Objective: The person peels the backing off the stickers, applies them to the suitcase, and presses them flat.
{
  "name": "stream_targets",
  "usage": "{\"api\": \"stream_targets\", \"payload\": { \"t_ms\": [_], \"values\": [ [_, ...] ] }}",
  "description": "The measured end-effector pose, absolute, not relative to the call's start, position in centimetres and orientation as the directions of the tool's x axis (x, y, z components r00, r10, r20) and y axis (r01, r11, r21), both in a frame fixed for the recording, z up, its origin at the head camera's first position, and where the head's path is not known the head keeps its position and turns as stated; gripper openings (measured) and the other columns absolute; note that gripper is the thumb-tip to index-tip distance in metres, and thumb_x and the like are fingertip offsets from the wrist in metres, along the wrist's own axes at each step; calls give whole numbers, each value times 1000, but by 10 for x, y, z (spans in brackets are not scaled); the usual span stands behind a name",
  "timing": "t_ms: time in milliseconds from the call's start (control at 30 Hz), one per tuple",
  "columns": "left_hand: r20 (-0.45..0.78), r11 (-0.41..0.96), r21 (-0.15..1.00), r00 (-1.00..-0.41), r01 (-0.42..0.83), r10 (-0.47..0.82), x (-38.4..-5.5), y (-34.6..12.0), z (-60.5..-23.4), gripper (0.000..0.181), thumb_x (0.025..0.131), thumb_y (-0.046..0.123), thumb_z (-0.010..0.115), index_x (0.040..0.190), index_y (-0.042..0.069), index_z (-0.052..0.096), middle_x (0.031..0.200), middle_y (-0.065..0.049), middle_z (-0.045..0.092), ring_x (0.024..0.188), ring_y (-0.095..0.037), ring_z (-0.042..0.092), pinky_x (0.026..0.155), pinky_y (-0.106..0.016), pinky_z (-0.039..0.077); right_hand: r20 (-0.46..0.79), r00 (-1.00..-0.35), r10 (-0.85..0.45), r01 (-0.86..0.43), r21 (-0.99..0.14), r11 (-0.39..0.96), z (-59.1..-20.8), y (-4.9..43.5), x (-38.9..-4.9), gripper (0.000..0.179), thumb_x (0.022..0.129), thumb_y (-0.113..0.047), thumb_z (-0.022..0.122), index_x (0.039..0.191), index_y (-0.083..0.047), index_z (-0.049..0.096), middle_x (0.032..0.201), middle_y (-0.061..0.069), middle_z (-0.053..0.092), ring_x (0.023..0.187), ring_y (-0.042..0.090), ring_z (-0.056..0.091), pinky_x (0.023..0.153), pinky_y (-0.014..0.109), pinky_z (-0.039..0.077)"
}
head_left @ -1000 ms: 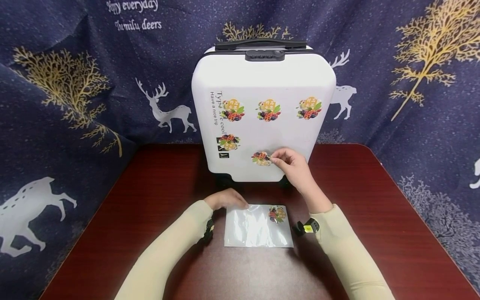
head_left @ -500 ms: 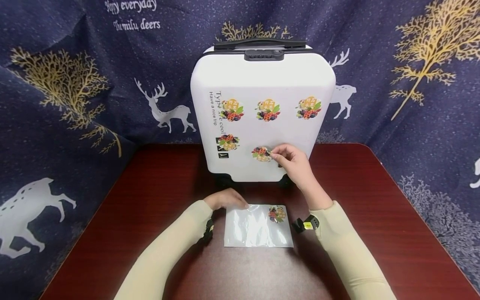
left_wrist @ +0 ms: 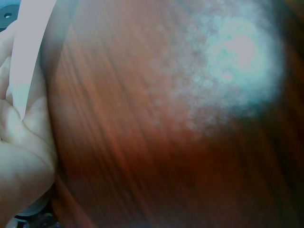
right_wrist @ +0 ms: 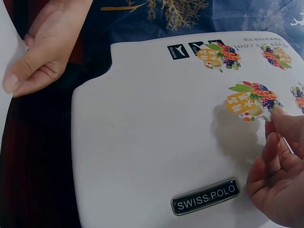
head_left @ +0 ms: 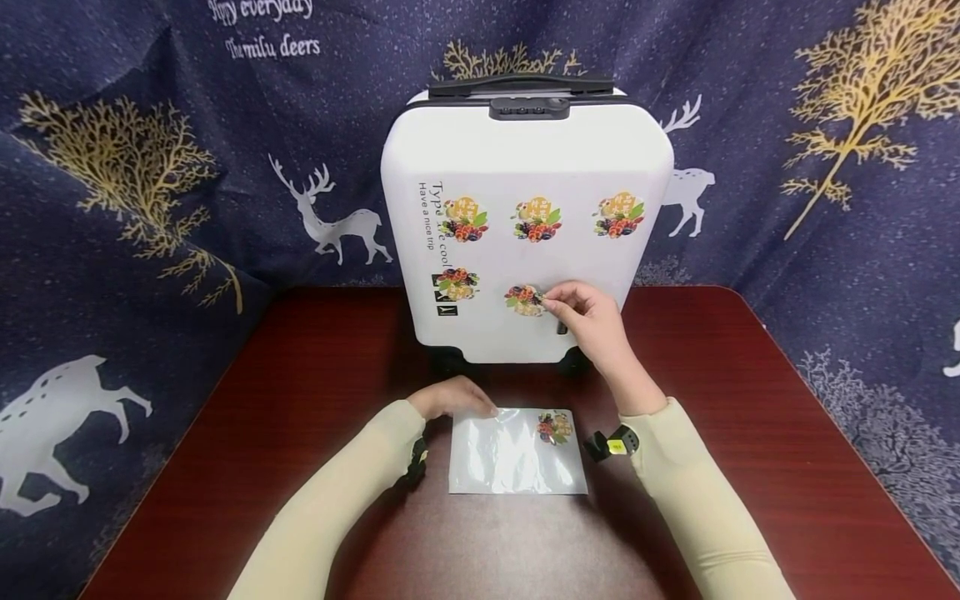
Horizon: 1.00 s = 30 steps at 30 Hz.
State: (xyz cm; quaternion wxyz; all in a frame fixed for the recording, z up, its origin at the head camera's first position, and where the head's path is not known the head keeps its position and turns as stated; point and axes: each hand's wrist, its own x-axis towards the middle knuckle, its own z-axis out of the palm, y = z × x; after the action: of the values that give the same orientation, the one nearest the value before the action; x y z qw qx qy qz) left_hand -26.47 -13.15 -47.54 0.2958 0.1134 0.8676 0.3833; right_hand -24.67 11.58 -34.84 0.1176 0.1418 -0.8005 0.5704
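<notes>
My right hand (head_left: 592, 325) pinches the edge of a round fruit sticker (head_left: 522, 300) between thumb and fingertips. The sticker is held in front of the lower middle of an upright white suitcase (head_left: 525, 148); in the right wrist view it casts a shadow on the shell, so it stands a little off it. Several matching fruit stickers, such as one at the upper right (head_left: 619, 216), are on the suitcase front. On the table, my left hand (head_left: 454, 397) grips the upper left edge of a shiny sticker sheet (head_left: 517, 468), thumb on top. One fruit sticker (head_left: 555, 427) is on that sheet.
The suitcase stands at the back of a dark red wooden table (head_left: 330, 350), before a blue deer-patterned cloth (head_left: 247, 225). A SWISS POLO badge (right_wrist: 205, 197) sits low on its front, near the right hand. Each wrist wears a black camera, the right one (head_left: 613, 447) beside the sheet.
My right hand has risen slightly, carrying the pinched sticker a little higher before the suitcase and uncovering part of the dark badge. The left hand and the sheet have stayed in place.
</notes>
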Motion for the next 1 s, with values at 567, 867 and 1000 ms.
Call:
{"api": "stream_targets", "payload": {
  "t_ms": [567, 867, 1000],
  "values": [
    [-420, 675, 737, -802, -29, 424, -264, -132, -474, 32, 89, 28, 76, 112, 6, 79, 117, -9, 76, 98, -11, 63, 84, -27, 51, 377, -926, -33, -367, -875, 317, -342, 113, -246, 19, 97, -12, 70, 106, 4, 73, 72, -24, 57, 66, 5, 44, 58, 22, 35],
    [-423, 678, 734, -800, -28, 425, -263, -131, -473, 32, 90, 28, 76, 112, 5, 79, 118, -10, 76, 99, -12, 63, 84, -26, 50, 397, -918, -25, -383, -866, 321, -342, 113, -247, 19, 97, -12, 71, 104, 4, 74, 71, -26, 58, 66, 5, 44, 58, 21, 35],
    [-426, 679, 733, -800, -31, 423, -264, -131, -474, 32, 89, 27, 76, 112, 5, 79, 117, -10, 76, 96, -11, 62, 83, -26, 50, 404, -915, -9, -384, -863, 328, -341, 113, -247, 19, 96, -13, 71, 104, 4, 74, 70, -25, 57, 65, 5, 44, 59, 21, 36]
  ]
}}
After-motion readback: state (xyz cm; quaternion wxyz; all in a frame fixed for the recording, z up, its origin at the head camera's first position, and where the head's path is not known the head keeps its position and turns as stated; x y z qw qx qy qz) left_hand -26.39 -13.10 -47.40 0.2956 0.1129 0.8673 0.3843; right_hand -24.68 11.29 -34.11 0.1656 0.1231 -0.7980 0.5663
